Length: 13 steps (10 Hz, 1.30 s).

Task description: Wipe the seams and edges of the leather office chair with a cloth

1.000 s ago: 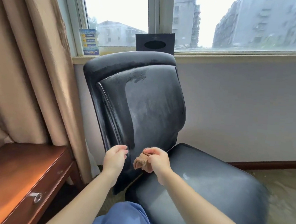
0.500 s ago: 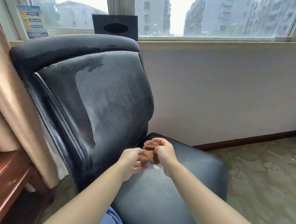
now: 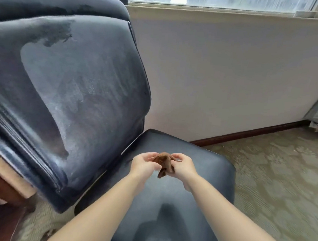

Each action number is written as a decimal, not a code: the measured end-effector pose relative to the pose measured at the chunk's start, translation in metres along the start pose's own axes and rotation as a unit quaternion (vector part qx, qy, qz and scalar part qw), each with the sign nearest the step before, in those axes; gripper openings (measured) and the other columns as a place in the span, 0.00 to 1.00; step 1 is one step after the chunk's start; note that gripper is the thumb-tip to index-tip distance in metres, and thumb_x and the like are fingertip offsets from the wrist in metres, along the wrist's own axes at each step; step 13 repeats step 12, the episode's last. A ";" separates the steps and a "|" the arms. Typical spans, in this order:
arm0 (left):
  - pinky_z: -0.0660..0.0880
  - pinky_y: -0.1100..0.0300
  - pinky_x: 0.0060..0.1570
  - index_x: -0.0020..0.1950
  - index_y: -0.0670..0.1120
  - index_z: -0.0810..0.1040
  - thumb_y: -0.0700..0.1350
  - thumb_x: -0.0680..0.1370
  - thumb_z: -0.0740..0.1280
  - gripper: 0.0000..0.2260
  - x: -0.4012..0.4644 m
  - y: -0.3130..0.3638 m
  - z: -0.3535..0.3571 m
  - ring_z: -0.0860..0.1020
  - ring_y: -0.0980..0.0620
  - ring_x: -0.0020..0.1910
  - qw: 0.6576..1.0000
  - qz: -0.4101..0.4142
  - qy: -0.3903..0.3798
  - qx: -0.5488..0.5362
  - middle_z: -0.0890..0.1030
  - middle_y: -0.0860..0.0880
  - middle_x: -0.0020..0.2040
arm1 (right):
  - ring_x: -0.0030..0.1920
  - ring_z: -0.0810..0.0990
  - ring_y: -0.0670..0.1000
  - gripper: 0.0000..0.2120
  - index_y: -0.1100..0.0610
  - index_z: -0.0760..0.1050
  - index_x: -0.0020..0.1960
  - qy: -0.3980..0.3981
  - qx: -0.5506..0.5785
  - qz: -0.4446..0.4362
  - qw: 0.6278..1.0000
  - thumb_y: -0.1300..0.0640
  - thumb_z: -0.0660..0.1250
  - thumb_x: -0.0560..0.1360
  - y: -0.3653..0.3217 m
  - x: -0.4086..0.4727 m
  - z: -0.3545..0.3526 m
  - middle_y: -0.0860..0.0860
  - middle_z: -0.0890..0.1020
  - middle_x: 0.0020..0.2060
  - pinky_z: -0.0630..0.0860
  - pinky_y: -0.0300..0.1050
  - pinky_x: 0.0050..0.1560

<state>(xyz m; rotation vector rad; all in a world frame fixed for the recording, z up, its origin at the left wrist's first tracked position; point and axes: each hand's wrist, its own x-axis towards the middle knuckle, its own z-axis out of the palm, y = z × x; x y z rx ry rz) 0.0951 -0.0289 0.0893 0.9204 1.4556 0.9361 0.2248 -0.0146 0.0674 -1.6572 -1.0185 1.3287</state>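
Carpeted room, chair (image 3: 66, 95) | cloth (image 3: 163, 163) bunched, hanging downward | left hand (image 3: 144, 165), right hand (image 3: 183, 167) fingers pinching it

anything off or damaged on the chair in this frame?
Yes. The backrest has a large dull, greyish patch with streaks against darker leather near its top and left edge; wear, dust or moisture, cannot tell. Both hands grip the brown cloth above the seat, off the leather.

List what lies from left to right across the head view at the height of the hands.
Chair backrest → left hand → brown cloth gripped between both hands → right hand → bare seat cushion → patterned carpet.
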 end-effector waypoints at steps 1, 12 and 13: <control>0.75 0.60 0.51 0.46 0.46 0.82 0.34 0.75 0.68 0.08 0.008 -0.002 0.001 0.80 0.54 0.46 0.991 0.062 0.025 0.114 0.83 0.53 0.43 | 0.36 0.82 0.57 0.07 0.61 0.79 0.44 0.004 -0.126 -0.008 0.992 0.64 0.62 0.71 0.003 0.010 -0.011 0.58 0.82 0.39 0.82 0.54 0.43; 0.73 0.58 0.52 0.55 0.54 0.82 0.37 0.73 0.66 0.16 0.054 -0.085 -0.001 0.77 0.48 0.56 0.726 0.239 -0.115 0.635 0.82 0.52 0.55 | 0.52 0.76 0.56 0.11 0.54 0.78 0.51 -0.106 -0.607 -0.291 0.732 0.50 0.65 0.71 0.097 0.034 -0.045 0.51 0.78 0.50 0.71 0.46 0.48; 0.73 0.58 0.52 0.55 0.54 0.82 0.37 0.73 0.66 0.16 0.054 -0.085 -0.001 0.77 0.48 0.56 0.726 0.239 -0.115 0.635 0.82 0.52 0.55 | 0.52 0.76 0.56 0.11 0.54 0.78 0.51 -0.106 -0.607 -0.291 0.732 0.50 0.65 0.71 0.097 0.034 -0.045 0.51 0.78 0.50 0.71 0.46 0.48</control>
